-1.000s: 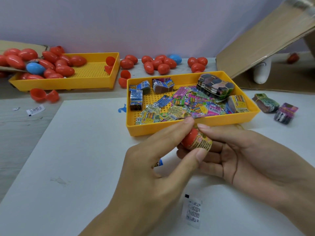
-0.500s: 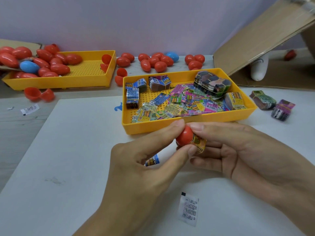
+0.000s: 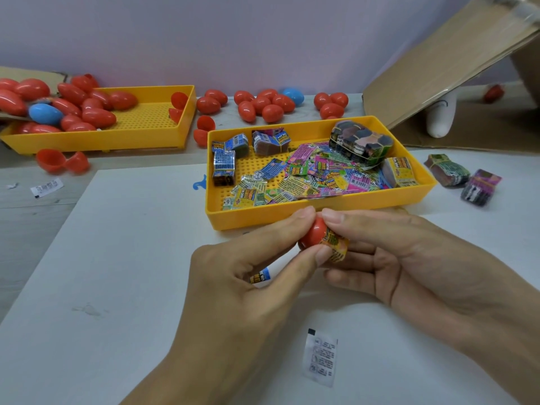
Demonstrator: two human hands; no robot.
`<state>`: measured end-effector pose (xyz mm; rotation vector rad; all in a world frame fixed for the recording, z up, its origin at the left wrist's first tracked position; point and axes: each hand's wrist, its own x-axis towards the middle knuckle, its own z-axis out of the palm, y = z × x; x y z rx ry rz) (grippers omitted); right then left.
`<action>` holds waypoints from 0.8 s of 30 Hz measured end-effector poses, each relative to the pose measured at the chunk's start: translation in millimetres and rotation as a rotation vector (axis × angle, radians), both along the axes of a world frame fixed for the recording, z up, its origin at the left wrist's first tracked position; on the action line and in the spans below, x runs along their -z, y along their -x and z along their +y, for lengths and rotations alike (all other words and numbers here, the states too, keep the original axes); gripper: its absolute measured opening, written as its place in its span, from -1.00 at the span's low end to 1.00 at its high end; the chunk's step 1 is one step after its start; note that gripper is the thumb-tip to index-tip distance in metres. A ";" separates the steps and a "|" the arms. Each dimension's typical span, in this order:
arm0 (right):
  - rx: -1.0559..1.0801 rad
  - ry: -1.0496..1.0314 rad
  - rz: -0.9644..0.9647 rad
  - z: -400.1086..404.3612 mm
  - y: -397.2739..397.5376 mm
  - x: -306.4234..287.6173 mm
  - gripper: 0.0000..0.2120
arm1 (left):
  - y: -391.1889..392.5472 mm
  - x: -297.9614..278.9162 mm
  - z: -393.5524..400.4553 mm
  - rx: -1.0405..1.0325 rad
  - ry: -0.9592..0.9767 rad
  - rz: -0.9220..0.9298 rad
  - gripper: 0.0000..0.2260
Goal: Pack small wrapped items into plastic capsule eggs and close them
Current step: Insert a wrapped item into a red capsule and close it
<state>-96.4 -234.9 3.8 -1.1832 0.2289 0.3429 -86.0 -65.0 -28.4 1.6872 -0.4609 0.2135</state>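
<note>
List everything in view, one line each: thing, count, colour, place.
trays: two, yellow, one in front of the hands, one far left.
closed eggs: many red, two blue, in the left tray and along the wall.
open egg halves: red, beside the left tray.
wrapped packets: many, multicoloured, near tray.
packet bundles: two, right of the tray.
white sachet: one, near edge.
cardboard: brown, far right.
held egg half: red, packet sticking out.
hands: left, right, both gripping it.

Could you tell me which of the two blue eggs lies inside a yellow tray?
The blue egg at far left, among red eggs in the left yellow tray. The other blue egg lies on the table by the wall, outside any tray.
</note>
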 end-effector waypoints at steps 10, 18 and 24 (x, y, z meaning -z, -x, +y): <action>-0.153 0.570 -0.526 16.9 1.0 -8.3 -0.90 | -1.3 -11.8 0.0 0.218 0.276 0.466 -0.69; 0.123 0.346 -0.320 11.4 3.0 -9.0 -0.50 | -9.8 -9.1 5.0 0.156 0.263 0.105 -0.56; 0.108 0.397 -0.501 11.1 10.7 -3.5 -0.82 | -6.4 -8.9 2.7 0.149 0.193 0.095 -0.42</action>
